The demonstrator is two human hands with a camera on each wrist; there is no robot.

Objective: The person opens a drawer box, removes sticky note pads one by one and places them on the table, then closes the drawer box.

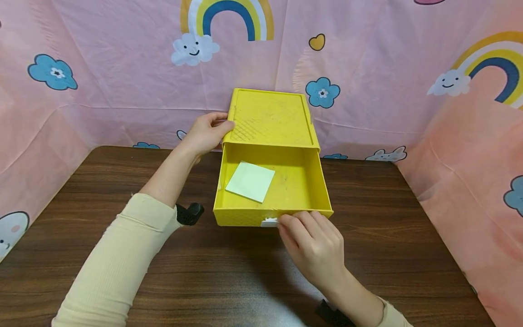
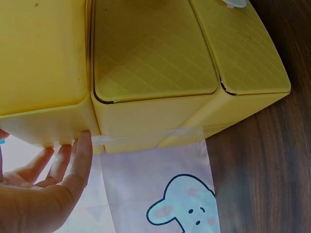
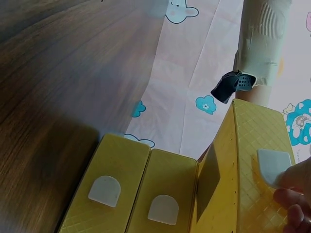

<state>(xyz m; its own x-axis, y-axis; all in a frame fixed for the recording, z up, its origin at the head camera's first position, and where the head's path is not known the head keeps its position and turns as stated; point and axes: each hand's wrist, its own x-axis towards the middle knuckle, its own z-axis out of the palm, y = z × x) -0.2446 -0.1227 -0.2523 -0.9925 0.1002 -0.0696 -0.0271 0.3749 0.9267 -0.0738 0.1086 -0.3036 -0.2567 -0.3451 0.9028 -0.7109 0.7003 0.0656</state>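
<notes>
A yellow drawer cabinet (image 1: 273, 119) stands at the back of the table, its top drawer (image 1: 239, 218) pulled far out. Inside that drawer, towards the left, lies a pale green pad of sticky notes (image 1: 250, 181). My left hand (image 1: 206, 132) rests against the cabinet's upper left side, thumb over the top edge; in the left wrist view its fingertips (image 2: 85, 141) touch the side wall. At the drawer's front, my right hand (image 1: 316, 250) pinches the white handle (image 3: 273, 166), which shows more fully in the right wrist view.
Below the pulled-out drawer are two more drawers, a middle one (image 3: 167, 187) and a bottom one (image 3: 119, 165), both pushed in, each with a white handle. The dark wooden table (image 1: 196, 277) borders on a pink patterned cloth (image 1: 135, 68) at the back and sides.
</notes>
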